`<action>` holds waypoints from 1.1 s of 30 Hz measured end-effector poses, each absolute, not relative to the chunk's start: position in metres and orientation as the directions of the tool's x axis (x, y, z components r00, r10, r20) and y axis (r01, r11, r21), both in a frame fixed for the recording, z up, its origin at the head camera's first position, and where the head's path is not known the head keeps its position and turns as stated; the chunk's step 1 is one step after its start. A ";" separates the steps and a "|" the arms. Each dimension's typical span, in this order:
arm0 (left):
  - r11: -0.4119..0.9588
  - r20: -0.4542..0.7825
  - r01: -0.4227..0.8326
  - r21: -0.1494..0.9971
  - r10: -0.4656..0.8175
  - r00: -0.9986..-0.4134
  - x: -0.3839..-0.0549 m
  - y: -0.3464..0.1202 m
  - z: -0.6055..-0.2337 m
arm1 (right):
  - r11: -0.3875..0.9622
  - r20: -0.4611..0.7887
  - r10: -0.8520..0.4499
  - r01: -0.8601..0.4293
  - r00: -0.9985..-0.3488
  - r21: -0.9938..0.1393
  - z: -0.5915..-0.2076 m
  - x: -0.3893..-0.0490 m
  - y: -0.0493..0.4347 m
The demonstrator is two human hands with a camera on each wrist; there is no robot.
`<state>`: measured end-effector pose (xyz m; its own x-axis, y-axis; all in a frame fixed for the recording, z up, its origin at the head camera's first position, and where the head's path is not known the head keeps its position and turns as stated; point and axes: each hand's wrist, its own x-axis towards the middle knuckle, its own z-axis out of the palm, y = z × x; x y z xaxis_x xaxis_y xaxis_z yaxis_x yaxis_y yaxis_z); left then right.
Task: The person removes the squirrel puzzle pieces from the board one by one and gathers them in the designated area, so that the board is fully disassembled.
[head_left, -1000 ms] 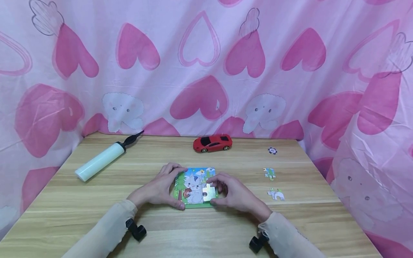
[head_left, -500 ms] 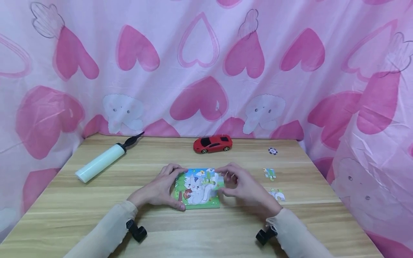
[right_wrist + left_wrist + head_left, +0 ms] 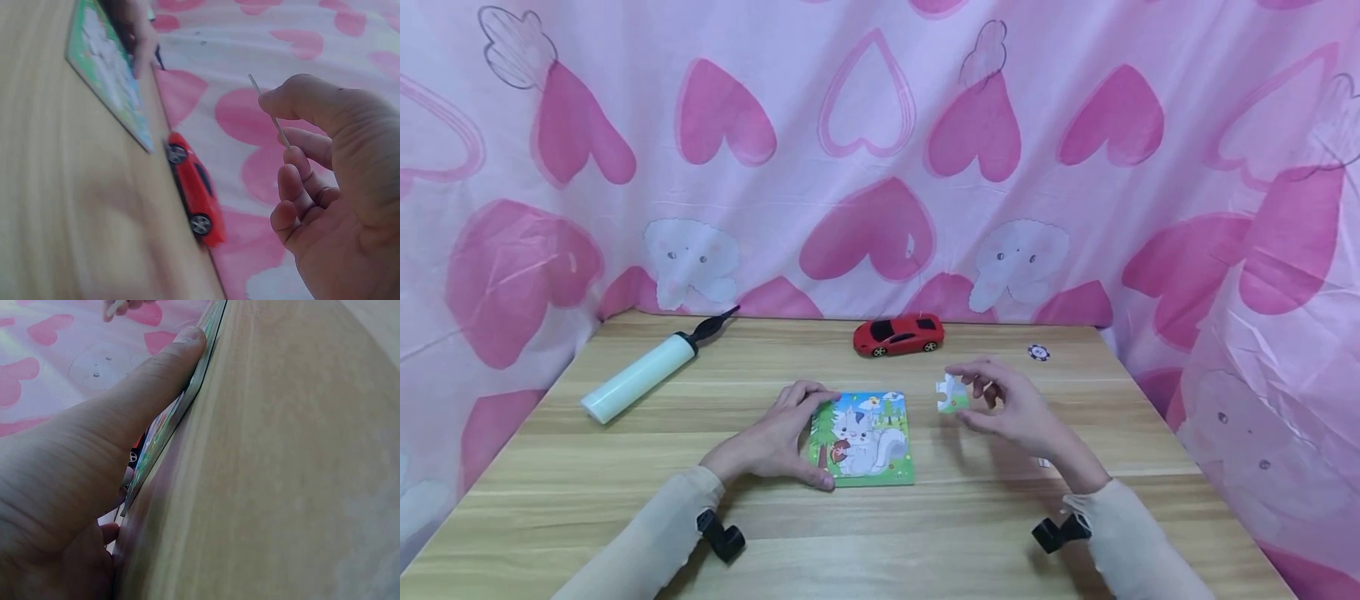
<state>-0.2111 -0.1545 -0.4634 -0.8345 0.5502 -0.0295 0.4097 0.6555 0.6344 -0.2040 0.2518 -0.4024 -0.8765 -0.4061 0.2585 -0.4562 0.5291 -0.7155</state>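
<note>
A square picture board (image 3: 865, 442) with a white squirrel on it lies on the table. My left hand (image 3: 782, 437) holds it at its left side, thumb at the near edge and fingers at the far edge. The left wrist view shows that thumb (image 3: 162, 369) lying along the board's edge. Between thumb and fingers my right hand (image 3: 1018, 408) pinches a jigsaw piece (image 3: 953, 396), raised above the table to the right of the board. In the right wrist view the piece (image 3: 269, 112) appears edge-on as a thin strip. A second jigsaw piece (image 3: 1043, 462) is mostly hidden by the right hand.
Behind the board stands a red toy car (image 3: 898, 335). A pale green hand pump (image 3: 640, 379) with a black nozzle lies at the left. At the back right is a round chip-like disc (image 3: 1038, 352). A pink heart-print curtain (image 3: 865, 225) borders the table (image 3: 820, 542).
My right hand has lifted the jigsaw piece off the board's right part and carried it rightward, baring the printed squirrel tail. The left hand has stayed on the board.
</note>
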 end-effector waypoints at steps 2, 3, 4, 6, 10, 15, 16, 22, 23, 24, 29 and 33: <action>0.655 -0.032 0.406 0.637 0.549 -0.835 -0.211 -0.154 -0.463 | 0.532 0.287 -0.401 -0.476 -0.870 -0.700 -0.398 -0.203 0.260; 0.655 -0.033 0.406 0.637 0.549 -0.835 -0.212 -0.154 -0.463 | 0.532 0.301 -0.398 -0.485 -0.866 -0.694 -0.396 -0.203 0.264; 0.655 -0.033 0.407 0.636 0.550 -0.835 -0.212 -0.155 -0.463 | 0.528 0.317 -0.397 -0.497 -0.861 -0.689 -0.395 -0.202 0.268; 0.656 -0.033 0.409 0.634 0.551 -0.834 -0.212 -0.155 -0.464 | 0.516 0.345 -0.395 -0.517 -0.851 -0.683 -0.392 -0.201 0.276; 0.659 -0.032 0.411 0.630 0.550 -0.834 -0.213 -0.156 -0.466 | 0.474 0.379 -0.397 -0.540 -0.836 -0.695 -0.387 -0.197 0.289; 0.664 -0.034 0.407 0.627 0.546 -0.837 -0.212 -0.156 -0.467 | 0.454 0.403 -0.394 -0.556 -0.826 -0.696 -0.382 -0.191 0.304; 0.665 -0.035 0.407 0.627 0.545 -0.838 -0.212 -0.156 -0.467 | 0.451 0.409 -0.391 -0.559 -0.825 -0.696 -0.381 -0.190 0.307; 0.668 -0.036 0.407 0.623 0.544 -0.839 -0.211 -0.155 -0.468 | 0.482 0.430 -0.356 -0.557 -0.830 -0.676 -0.373 -0.179 0.324; 0.668 -0.035 0.407 0.623 0.544 -0.838 -0.211 -0.155 -0.468 | 0.497 0.434 -0.350 -0.558 -0.830 -0.665 -0.372 -0.177 0.327; 0.667 -0.035 0.408 0.624 0.545 -0.838 -0.211 -0.155 -0.467 | 0.503 0.438 -0.345 -0.558 -0.830 -0.661 -0.370 -0.175 0.329; 0.661 -0.030 0.409 0.629 0.547 -0.837 -0.211 -0.155 -0.465 | 0.497 0.465 -0.341 -0.577 -0.817 -0.648 -0.364 -0.169 0.340; 0.661 -0.031 0.406 0.631 0.545 -0.838 -0.211 -0.154 -0.464 | 0.506 0.453 -0.332 -0.562 -0.827 -0.655 -0.365 -0.163 0.349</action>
<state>-0.2110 -0.1541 -0.4638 -0.8381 0.5446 -0.0314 0.4059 0.6610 0.6311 -0.1631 0.3487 -0.3651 -0.8274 -0.3323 0.4529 -0.5616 0.5059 -0.6547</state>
